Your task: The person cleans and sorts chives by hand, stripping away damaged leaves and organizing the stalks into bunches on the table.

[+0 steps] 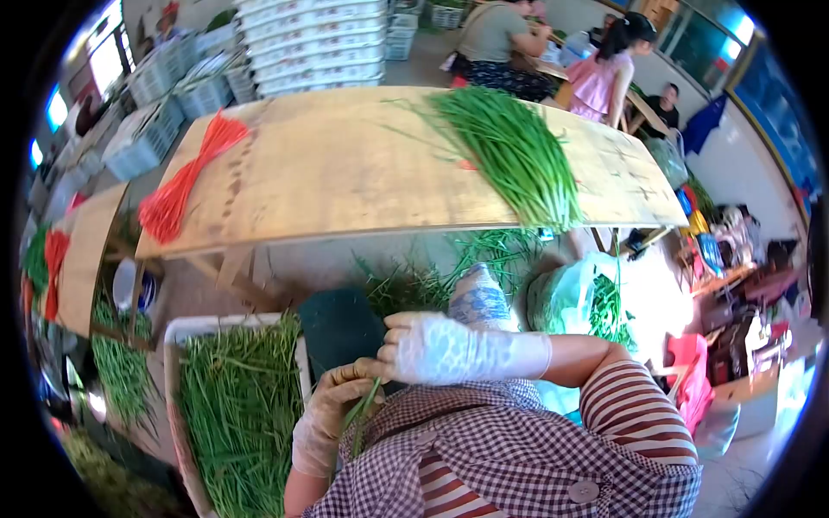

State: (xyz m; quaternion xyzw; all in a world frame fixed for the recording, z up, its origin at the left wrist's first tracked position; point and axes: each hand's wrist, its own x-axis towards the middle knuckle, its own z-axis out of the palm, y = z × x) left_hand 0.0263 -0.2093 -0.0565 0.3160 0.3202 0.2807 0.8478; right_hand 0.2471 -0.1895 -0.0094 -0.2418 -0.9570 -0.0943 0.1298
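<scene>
My left hand (335, 401), in a thin pale glove, is closed on a few green stalks (361, 419) that hang down in front of the checked apron. Just above and to the right, my right hand (419, 347), in a white glove with a clear sleeve, has its fingers curled and meets the left fingertips. What it grips is hidden. On the wooden table (345, 164), a large bunch of green stalks (518, 155) lies at the right and a bundle of red ties (192, 177) at the left.
A white crate (174, 388) full of loose greens stands at lower left, beside a dark green seat (341, 324). Right of my legs is a plastic bag (561, 298) with greens. Stacked white crates (311, 43) and several people are behind the table. Loose greens litter the floor.
</scene>
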